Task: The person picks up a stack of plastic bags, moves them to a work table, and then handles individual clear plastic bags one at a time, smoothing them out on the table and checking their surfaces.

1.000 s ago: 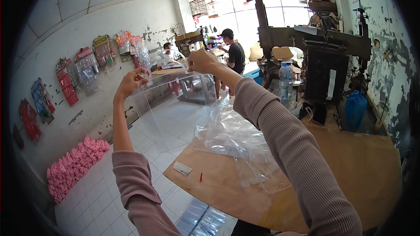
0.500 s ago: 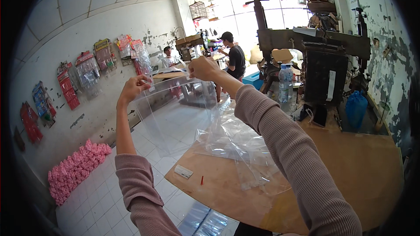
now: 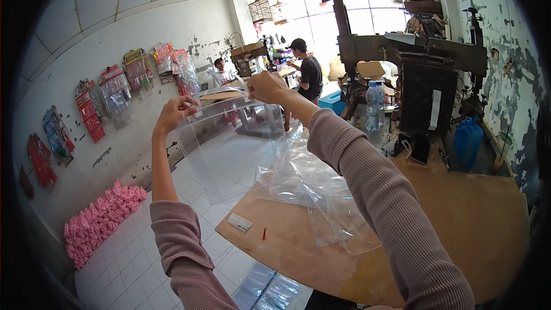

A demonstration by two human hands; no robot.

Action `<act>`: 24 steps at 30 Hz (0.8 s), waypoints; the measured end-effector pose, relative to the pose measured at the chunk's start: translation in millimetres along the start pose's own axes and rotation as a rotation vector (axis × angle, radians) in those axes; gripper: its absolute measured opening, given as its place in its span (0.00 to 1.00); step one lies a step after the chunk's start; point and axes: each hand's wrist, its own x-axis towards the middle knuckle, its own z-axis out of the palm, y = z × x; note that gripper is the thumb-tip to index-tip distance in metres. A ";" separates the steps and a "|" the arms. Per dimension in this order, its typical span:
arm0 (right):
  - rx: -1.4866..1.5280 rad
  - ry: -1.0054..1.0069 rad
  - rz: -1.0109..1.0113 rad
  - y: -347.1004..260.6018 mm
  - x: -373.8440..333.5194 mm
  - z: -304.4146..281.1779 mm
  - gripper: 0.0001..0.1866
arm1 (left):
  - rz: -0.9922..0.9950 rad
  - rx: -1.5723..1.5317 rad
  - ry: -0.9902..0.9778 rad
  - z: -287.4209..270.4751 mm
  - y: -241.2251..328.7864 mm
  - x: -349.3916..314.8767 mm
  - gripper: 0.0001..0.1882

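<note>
A clear plastic bag [image 3: 229,143] hangs upright in the air, stretched between my two raised hands. My left hand [image 3: 175,113] pinches its upper left corner beside a small round snap. At the upper right, near another snap, my right hand [image 3: 267,87] is closed on the bag's top edge. Below and to the right, a loose heap of clear plastic [image 3: 321,181] lies crumpled on the brown tabletop [image 3: 447,218]. A small white label-like piece [image 3: 240,223] and a thin red piece [image 3: 264,234] rest near the table's left edge.
A dark press machine [image 3: 425,92] stands at the table's far right, with water bottles [image 3: 375,106] and a blue bag [image 3: 466,143] beside it. Pink bundles [image 3: 103,221] lie on the floor at left. Two people, one in black [image 3: 310,72], sit or stand farther back.
Both hands keep their hold on the clear plastic bag, almost unmoved. The view has shifted very slightly.
</note>
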 end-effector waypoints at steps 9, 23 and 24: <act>0.017 -0.098 0.067 0.3 0.8 -4.0 0.09 | 0.029 -0.003 0.018 1.1 4.0 -1.2 0.10; 0.002 -0.116 0.051 -3.4 -0.9 -4.1 0.10 | 0.031 -0.010 0.004 3.0 -1.6 -4.1 0.08; 0.002 -0.117 0.053 -3.1 -1.1 -3.7 0.10 | 0.032 -0.007 0.008 3.7 -1.2 -4.1 0.08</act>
